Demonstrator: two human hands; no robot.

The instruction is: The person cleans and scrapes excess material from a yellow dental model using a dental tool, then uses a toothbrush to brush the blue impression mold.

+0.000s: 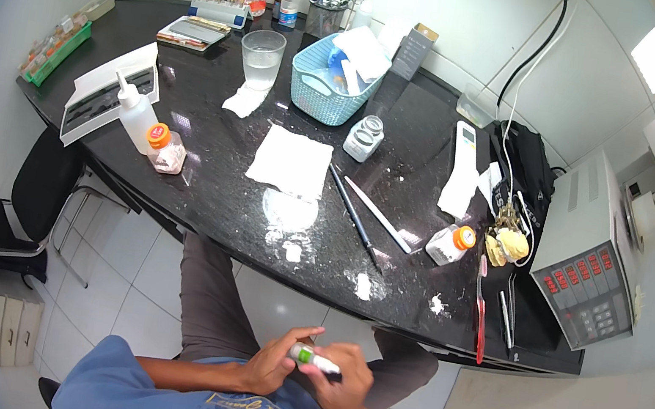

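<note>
Over my lap, below the table's front edge, both hands are close together on a small white tube with a green band [307, 356]. My left hand [272, 365] is closed around the tube's left end, with a finger stretched out above it. My right hand [349, 379] is closed on the other end, slightly blurred. The tube's exact kind is too small to tell. On the table nearest my hands lie a small heap of white powder [364, 287], a dark slim brush [356, 217] and a pale pink stick [378, 213].
Mid-table lies a white paper towel [291, 161]. Orange-capped jars stand left [167, 155] and right [447, 246], near a squeeze bottle [136, 116]. Behind are a blue basket [327, 100], a clear cup [261, 61] and a glass jar [364, 139]. Right: a dental model [507, 245] and a control unit [589, 284].
</note>
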